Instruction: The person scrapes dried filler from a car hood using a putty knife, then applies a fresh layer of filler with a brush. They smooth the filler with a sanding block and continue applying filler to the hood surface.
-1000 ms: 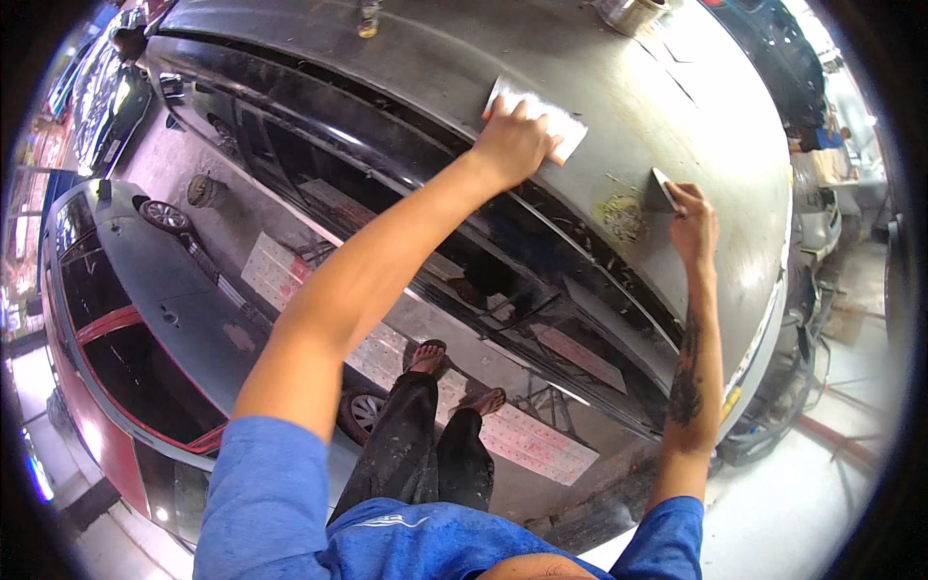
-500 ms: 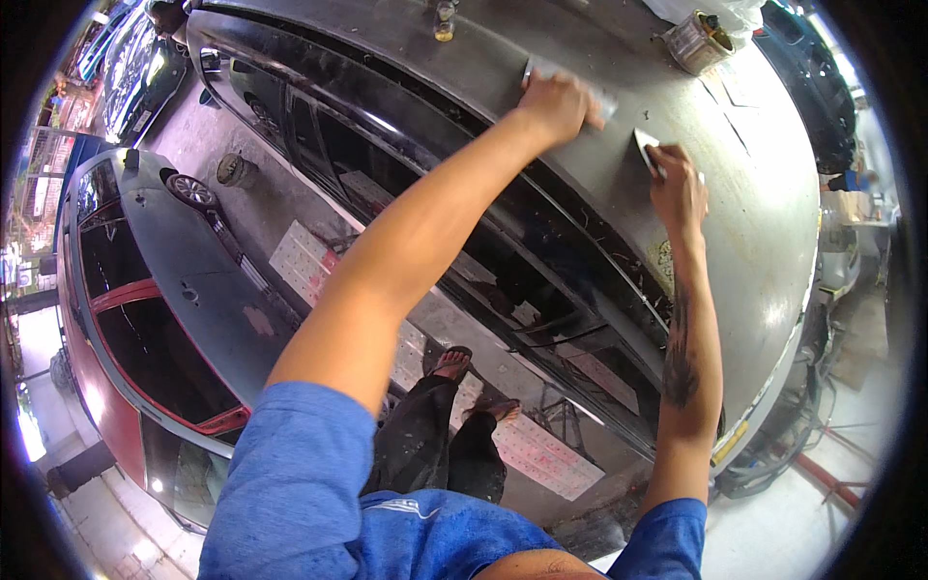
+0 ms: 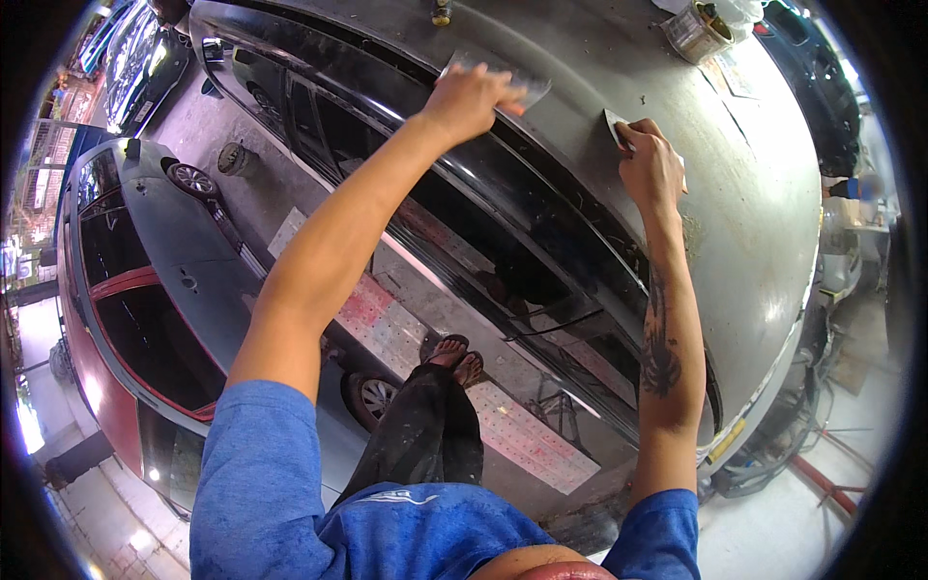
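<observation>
Above the grey car roof, near its side edge, my left hand grips a thin, flat spreader, blurred by motion. Whether the spreader's edge touches the roof, I cannot tell. Farther right, my right hand is closed on a second flat spreader, whose pale corner sticks out past my fingers toward the far left. Most of this blade is hidden behind my hand. The roof has a dull, smoothed surface with lighter streaks.
An open, smeared can stands on the roof's far right, beside sheets of paper. A small jar is at the top edge. My feet are on a stained plank. Behind me are a grey-and-red car and a bucket.
My left hand has swept left along the roof with its spreader. My right hand has shifted slightly left, and my feet have come closer together on the plank.
</observation>
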A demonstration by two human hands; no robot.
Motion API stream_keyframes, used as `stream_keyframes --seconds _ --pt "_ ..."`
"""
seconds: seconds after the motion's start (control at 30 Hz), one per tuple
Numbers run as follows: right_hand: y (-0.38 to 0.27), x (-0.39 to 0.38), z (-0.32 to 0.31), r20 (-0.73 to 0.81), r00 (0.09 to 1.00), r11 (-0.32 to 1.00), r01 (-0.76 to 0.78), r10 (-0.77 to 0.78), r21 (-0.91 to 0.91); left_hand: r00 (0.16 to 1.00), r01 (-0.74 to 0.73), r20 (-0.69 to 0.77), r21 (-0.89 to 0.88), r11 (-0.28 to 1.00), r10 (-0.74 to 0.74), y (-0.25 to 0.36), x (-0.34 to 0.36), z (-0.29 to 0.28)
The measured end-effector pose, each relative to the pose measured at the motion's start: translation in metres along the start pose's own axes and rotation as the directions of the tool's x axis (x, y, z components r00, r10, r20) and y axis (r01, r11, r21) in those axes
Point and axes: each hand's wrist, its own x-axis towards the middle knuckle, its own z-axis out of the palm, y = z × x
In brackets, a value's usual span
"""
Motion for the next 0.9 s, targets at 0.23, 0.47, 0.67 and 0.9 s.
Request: stream_keyframes --seconds 0.23,0.47,0.67,0.9 --pt "-0.003 0.004 -0.003 0.074 0.995 0.997 -0.069 0.066 0.032 0.991 0.094 -0.097 0.047 0.994 -0.089 -0.016 -0.015 -0.003" --pt "-0.001 0.018 0.005 0.078 0.995 0.997 -0.058 0.062 -0.045 0.997 0.051 0.055 0.088 0.995 -0.056 -0.036 -0.022 0.003" --pt "-0.008 0.022 0.003 0.006 0.996 0.996 -0.093 0.093 -0.003 0.996 0.072 -0.054 -0.042 0.997 -0.074 -0.054 -0.021 0.000" --pt "-0.040 0.041 0.029 -0.018 0.995 0.996 -0.094 0.094 -0.001 0.999 -0.022 -0.035 0.044 0.999 0.023 -0.063 -0.036 0.016"
